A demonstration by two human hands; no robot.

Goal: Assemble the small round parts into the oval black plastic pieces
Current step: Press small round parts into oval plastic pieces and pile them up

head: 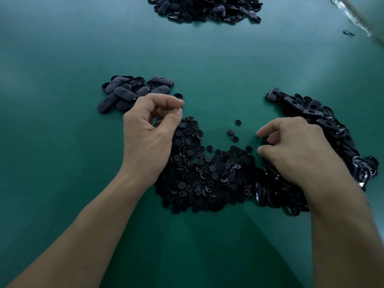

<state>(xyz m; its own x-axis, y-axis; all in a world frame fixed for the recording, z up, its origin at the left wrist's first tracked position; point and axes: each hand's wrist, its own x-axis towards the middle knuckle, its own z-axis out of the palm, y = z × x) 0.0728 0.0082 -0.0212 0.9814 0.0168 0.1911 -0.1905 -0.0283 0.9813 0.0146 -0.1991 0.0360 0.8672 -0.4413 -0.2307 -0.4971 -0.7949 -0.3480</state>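
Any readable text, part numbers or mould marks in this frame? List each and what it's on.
None readable.
Oval pieces by the left hand: moulded shapes show on some, no letters or numbers legible.
Round parts in the middle pile: too small and dark to read any marking.
Oval pieces by the right hand: glossy, nothing legible.
Far pile: blurred.
Green table: no print or label.

Both forearms are bare from the bottom edge up to the wrists, with no sleeve in view. The left hand point(148, 132) and the right hand point(299, 150) wear no gloves, rings, watch or wristband. Fingernails are short and unpainted.
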